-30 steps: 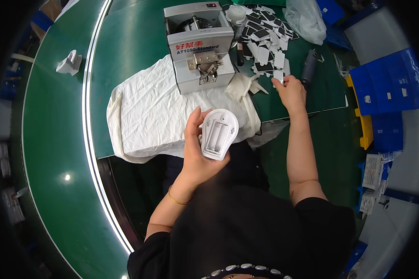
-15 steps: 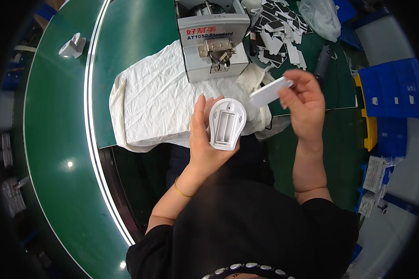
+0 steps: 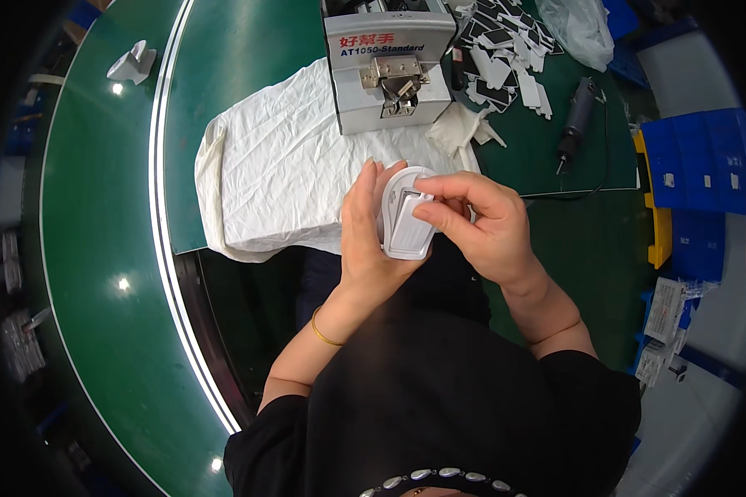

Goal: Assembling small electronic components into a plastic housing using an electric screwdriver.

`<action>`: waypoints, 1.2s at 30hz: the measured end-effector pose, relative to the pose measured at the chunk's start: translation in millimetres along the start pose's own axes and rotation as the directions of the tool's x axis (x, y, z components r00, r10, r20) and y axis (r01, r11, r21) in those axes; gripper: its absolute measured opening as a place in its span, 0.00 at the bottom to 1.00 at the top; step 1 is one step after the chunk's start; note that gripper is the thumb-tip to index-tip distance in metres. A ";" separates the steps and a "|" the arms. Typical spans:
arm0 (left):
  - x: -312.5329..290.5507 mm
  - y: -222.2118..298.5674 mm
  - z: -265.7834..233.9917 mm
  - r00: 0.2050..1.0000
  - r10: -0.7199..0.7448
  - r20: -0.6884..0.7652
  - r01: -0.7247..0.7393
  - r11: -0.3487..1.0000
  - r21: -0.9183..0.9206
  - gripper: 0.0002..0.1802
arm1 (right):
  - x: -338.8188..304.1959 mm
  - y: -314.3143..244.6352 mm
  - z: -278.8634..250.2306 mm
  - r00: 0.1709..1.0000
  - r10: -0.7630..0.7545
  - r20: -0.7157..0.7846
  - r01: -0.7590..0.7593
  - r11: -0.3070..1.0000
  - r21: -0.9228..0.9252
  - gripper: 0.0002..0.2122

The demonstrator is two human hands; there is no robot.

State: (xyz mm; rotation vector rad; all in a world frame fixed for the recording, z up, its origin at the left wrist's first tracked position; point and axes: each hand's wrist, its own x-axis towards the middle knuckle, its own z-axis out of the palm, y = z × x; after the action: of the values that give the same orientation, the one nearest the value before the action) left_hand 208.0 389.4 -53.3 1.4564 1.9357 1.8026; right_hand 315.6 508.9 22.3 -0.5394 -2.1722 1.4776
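Observation:
My left hand is wrapped around a white, rounded plastic housing, its open battery compartment facing up. Between thumb and fingertips, my right hand pinches a white battery cover. The cover lies over the compartment, its near end down by the housing's narrow end. Its far end appears slightly raised, and a dark gap shows along the left side. My right fingers partly hide the housing's wide end. Both hands are just in front of a white cloth on the bench.
A grey machine stands on the cloth. Several white covers with dark pads lie at the far right, near an electric screwdriver and a clear plastic bag. A white part sits on the green surface at left. Blue bins are at right.
My right hand has moved left and brought the battery cover from beside the housing onto its compartment. My left hand still holds the housing, now slightly tilted.

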 end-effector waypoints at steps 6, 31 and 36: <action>-2.8 2.2 1.7 0.998 0.009 -0.062 -0.007 0.999 0.035 0.59 | 0.1 9.9 -1.6 0.979 -0.198 0.050 0.204 0.951 -0.231 0.14; 3.8 19.2 -20.8 0.950 -0.266 0.166 0.306 0.902 -0.306 0.63 | -8.1 27.5 9.7 0.996 -0.024 0.081 -0.001 0.957 0.290 0.12; 4.5 16.0 -22.3 0.959 -0.209 0.194 0.256 0.929 -0.266 0.64 | -13.4 41.8 21.5 0.997 -0.072 0.015 0.063 0.941 0.333 0.15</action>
State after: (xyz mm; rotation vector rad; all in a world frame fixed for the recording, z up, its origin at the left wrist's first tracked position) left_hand 199.8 374.0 -31.6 1.1823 1.6086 1.7128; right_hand 317.1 499.8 -25.7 -0.3250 -1.8804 1.7728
